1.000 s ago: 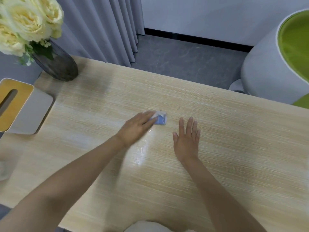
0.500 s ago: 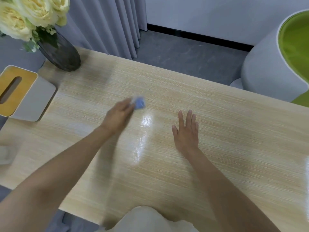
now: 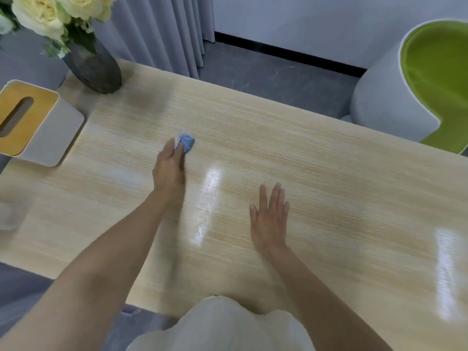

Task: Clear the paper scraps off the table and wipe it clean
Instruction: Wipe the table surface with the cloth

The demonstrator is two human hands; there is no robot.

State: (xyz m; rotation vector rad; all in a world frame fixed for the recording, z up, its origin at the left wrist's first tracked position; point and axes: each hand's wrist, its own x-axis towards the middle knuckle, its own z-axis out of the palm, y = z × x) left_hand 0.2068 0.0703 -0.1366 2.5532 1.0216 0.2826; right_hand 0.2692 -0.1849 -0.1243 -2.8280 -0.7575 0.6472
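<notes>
A light wooden table [image 3: 316, 188] fills the view. My left hand [image 3: 169, 171] presses a small blue and white cloth [image 3: 186, 142] onto the table left of centre, fingers closed over it. My right hand [image 3: 269, 216] lies flat on the table near the middle, palm down, fingers apart, holding nothing. A wet sheen shows on the wood between the two hands. No paper scraps are visible on the tabletop.
A white tissue box with a yellow top [image 3: 30, 122] stands at the left edge. A dark glass vase [image 3: 93, 64] of cream flowers sits at the far left corner. A grey and green chair [image 3: 417, 87] stands beyond the far right edge. Something pale and blurred [image 3: 10, 214] lies at the left edge.
My left hand has swept the cloth left and away from me across the table, then shifted slightly. My right hand has stayed flat in place.
</notes>
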